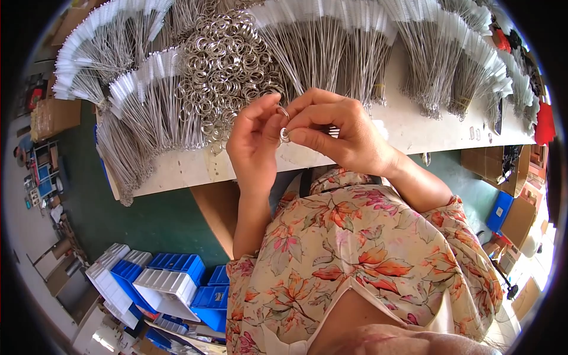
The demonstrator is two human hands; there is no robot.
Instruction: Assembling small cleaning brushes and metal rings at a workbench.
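Above the table's near edge, my two hands meet at the fingertips. My left hand (255, 142) is closed in a pinch on a silver split key ring (284, 112), which stands on edge between the hands. From the other side, my right hand (340, 127) is closed, its thumb and forefinger pinching a small shiny metal loop (285, 135) just below the ring. Whether the loop is threaded on the ring cannot be made out. Behind the hands lies a big heap of loose key rings (228, 65). Bundles of wire-handled brushes (319, 53) with white bristles flank it.
More brush bundles (435, 65) cover the right part of the white table (426, 127), and others (148, 106) the left, some overhanging its edge. Blue and white plastic bins (171, 278) stand on the green floor at lower left. Cardboard boxes (494, 163) sit at right.
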